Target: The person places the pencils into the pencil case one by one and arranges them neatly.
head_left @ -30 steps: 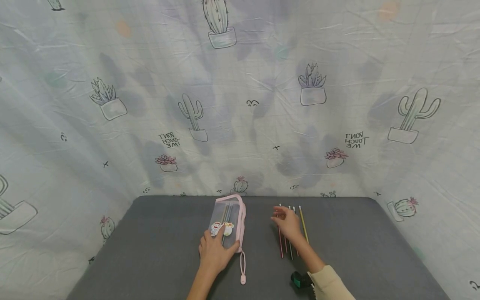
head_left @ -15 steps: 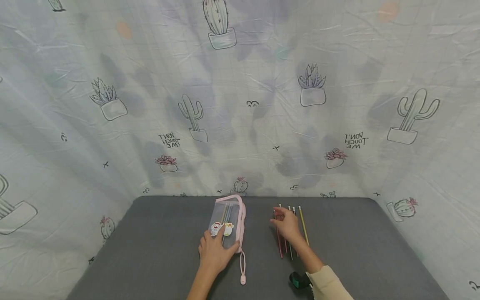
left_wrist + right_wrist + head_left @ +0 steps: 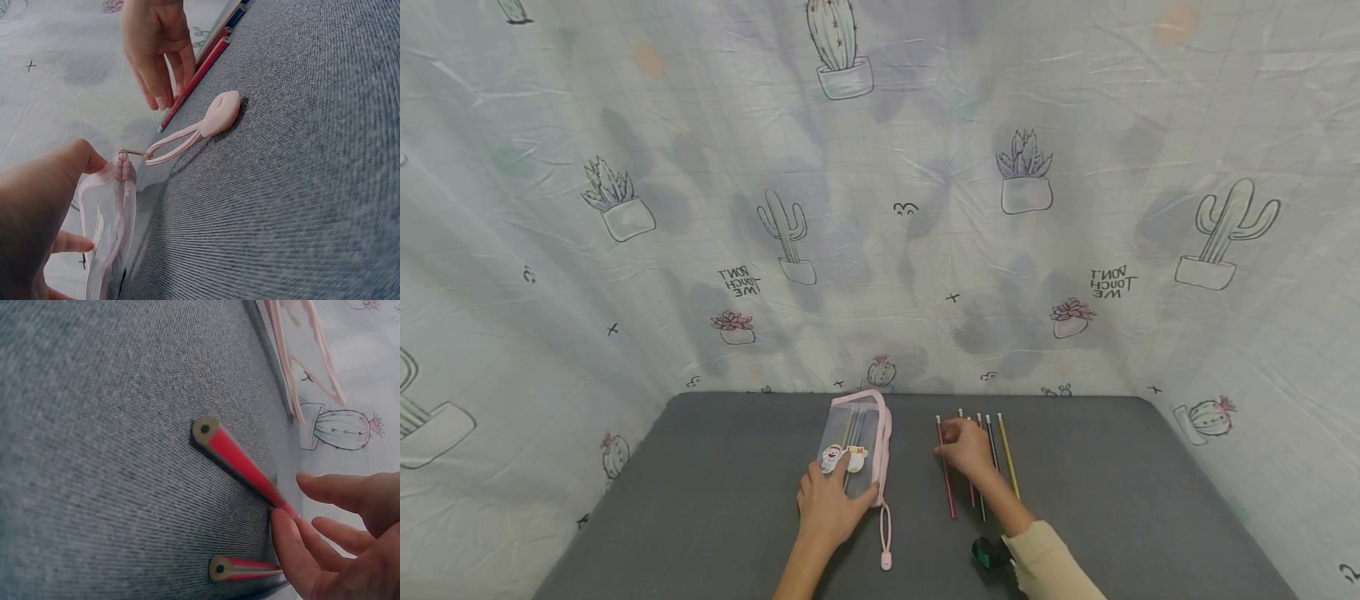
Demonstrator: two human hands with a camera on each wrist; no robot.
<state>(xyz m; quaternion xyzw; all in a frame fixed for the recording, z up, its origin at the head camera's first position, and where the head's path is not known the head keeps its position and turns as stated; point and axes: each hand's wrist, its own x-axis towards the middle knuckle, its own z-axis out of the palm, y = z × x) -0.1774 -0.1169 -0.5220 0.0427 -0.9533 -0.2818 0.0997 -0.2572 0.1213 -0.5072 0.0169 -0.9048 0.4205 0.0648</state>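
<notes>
In the head view my left hand (image 3: 833, 504) lies across a clear pencil case (image 3: 883, 446) with pink edging, thumb at its zip side and fingers over its face. Several pencils show through the clear face, near a cartoon sticker (image 3: 832, 457). My right hand (image 3: 967, 450) is at the leftmost red pencil (image 3: 949, 483), its fingertips against the side. In the right wrist view the thumb stands apart above that red pencil (image 3: 240, 461), whose unsharpened end faces the camera. Another red pencil (image 3: 247, 569) lies nearby, partly covered by the fingers.
Several more pencils lie under and beyond the right hand, a yellow pencil (image 3: 1009, 454) outermost. A pink wrist strap (image 3: 886, 533) trails from the case toward me. The grey table (image 3: 737, 500) ends at a cactus-print curtain (image 3: 880, 250).
My right hand has shifted slightly left and toward me, and the leftmost red pencil has slid left, away from the other pencils. The left hand and the case have stayed in place.
</notes>
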